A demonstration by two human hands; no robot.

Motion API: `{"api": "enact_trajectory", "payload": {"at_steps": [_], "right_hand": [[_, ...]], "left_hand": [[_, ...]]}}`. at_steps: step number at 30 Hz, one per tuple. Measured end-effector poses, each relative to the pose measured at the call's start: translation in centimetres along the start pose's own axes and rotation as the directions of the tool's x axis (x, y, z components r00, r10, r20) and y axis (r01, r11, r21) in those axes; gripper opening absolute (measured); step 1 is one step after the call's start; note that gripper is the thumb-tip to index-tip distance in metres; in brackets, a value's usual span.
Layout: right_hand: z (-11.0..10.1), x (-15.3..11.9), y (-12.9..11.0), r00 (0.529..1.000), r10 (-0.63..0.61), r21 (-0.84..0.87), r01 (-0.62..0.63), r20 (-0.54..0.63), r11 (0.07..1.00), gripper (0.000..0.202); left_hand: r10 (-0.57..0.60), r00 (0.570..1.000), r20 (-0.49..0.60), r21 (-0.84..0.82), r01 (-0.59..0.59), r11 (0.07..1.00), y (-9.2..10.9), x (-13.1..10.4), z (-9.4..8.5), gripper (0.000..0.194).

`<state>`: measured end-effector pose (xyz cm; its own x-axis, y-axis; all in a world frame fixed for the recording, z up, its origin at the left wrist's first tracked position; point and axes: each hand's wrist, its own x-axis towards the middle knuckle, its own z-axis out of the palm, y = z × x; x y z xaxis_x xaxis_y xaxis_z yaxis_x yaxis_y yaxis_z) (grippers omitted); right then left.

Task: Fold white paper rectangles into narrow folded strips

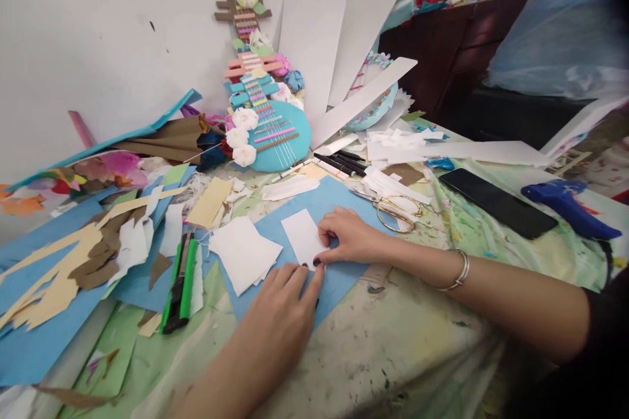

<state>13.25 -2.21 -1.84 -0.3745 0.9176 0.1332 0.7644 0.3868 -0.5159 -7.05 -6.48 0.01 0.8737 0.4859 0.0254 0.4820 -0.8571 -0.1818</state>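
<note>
White paper (299, 232) (rectangular), lying slantwise.

White card (301, 234) partly hidden by fingers (310, 289)

stained pale-green table cover (383, 340); blue sheet (344, 279) and black phone (496, 201) lying flat on it

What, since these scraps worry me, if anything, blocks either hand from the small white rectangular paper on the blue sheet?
Nothing visible: the left hand and right hand are at the small white rectangular paper. A white paper stack lies to its left, not between.
</note>
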Motion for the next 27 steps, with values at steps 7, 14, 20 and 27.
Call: {"api": "enact_trajectory", "payload": {"at_steps": [7, 14, 20, 27], "right_hand": [[0.01, -0.02, 0.01, 1.000, 0.017, -0.012, -0.017, 0.001, 1.000, 0.031], [-0.14, 0.03, -0.19, 1.000, 0.024, -0.006, -0.024, 0.012, 1.000, 0.030], [-0.19, 0.00, -0.34, 0.999, 0.034, -0.007, -0.034, 0.019, 0.999, 0.030], [-0.27, 0.06, -0.25, 1.000, 0.021, 0.002, -0.021, 0.019, 1.000, 0.029]], "left_hand": [[0.037, 0.999, -0.027, -0.063, -0.038, 0.997, -0.57, -0.15, -0.39, 0.032], [-0.080, 0.997, 0.010, -0.196, 0.080, 0.977, -0.34, -0.27, -0.19, 0.041], [-0.038, 0.999, 0.011, -0.172, 0.039, 0.984, -0.55, -0.49, 0.15, 0.044], [-0.051, 0.997, 0.052, -0.234, 0.062, 0.970, -1.14, -0.71, -0.62, 0.048]]}}
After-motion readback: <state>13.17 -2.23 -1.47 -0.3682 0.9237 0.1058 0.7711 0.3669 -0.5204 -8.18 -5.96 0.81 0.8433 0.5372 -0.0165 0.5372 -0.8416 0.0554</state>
